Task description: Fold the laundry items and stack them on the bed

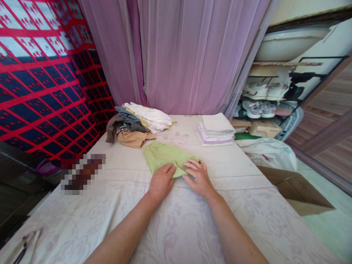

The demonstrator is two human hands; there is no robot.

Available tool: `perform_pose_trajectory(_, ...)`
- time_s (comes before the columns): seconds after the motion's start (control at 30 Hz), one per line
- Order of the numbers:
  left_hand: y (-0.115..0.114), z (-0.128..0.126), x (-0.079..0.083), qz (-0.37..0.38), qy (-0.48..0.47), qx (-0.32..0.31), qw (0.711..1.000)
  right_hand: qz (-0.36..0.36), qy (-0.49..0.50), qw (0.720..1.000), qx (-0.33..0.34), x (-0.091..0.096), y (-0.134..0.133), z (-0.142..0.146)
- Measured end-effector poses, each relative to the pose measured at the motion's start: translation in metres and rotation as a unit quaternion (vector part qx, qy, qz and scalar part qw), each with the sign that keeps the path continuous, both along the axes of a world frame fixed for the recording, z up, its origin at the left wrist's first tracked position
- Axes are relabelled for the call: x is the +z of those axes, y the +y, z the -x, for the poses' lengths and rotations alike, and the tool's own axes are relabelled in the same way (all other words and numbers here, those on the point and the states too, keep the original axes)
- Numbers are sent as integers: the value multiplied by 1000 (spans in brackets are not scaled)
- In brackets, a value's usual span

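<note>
Open cardboard box (pixel 295 194) on the floor at right, flaps out, inside hidden from this angle. Metal shoe rack (pixel 316 60) behind it: white sneakers (pixel 265 90) on the upper shelf, pale sneakers (pixel 258 109) with darker soles one shelf down, brown shoe box (pixel 264 128) at the bottom, closed. White plastic bag (pixel 268 152) slumped between rack and table, contents unseen. Light green garment (pixel 161 154) flat on the floral table cover (pixel 176 227), roughly mid-table, just in front of both hands and near the jumbled clothes pile (pixel 136 124) at back left. Neat folded stack (pixel 216 130) of white and lilac pieces at back right, well apart from the pile. Left hand (pixel 161 182) palm down on the garment's near edge, fingers pressed together and stretched forward, forearm angled in from lower left. Right hand (pixel 198 177) palm down on the near right corner, fingers slightly spread and pointing up-left, tips on the cloth; thumb tucked at the corner, so pinching or just pressing not discernible. Hands close together, not touching. Pink sheer curtain (pixel 189 55) behind the table, red-and-navy patterned cloth (pixel 41 84) at left. Lettering on the shoe box too blurred to read.
</note>
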State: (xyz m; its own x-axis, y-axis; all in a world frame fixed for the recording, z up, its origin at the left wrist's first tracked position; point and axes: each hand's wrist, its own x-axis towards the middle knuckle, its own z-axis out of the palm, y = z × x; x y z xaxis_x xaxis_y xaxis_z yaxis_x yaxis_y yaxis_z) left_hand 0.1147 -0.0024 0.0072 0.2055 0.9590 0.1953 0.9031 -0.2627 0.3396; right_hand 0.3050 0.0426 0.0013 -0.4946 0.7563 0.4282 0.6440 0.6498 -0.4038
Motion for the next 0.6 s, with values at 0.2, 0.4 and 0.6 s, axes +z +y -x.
perform_pose_trajectory(0.2,-6,23,-5,11,-66,-36,997,-5,-80,997,-22,4,4,-12)
perform_pose_trajectory(0.4,-29,45,12,83,-198,-89,973,3,-44,999,-12,15,7,-34)
perform_pose_trajectory(0.6,-44,54,24,242,-367,-77,895,109,83,988,74,66,7,-40)
